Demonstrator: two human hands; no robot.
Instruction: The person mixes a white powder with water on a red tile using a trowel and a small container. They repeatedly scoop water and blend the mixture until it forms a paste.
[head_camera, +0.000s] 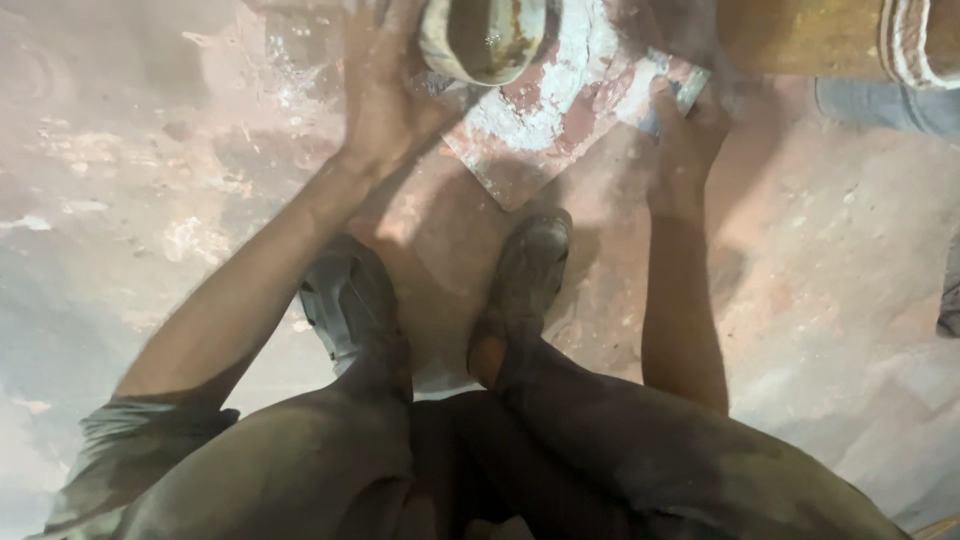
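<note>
L hand (385, 95) on bowl (483, 38); R hand (685, 135) grips tile (560, 120) edge.

Dusty grey trousers (330, 470), a short grey sleeve (130, 440) and worn grey shoes (345, 300).

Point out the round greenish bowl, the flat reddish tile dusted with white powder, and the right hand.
Round greenish bowl (485, 35): head view, on its inner hollow.
Flat reddish tile dusted with white powder (545, 130): head view, on its bare top face.
Right hand (685, 145): head view, on the back of the hand.
</note>
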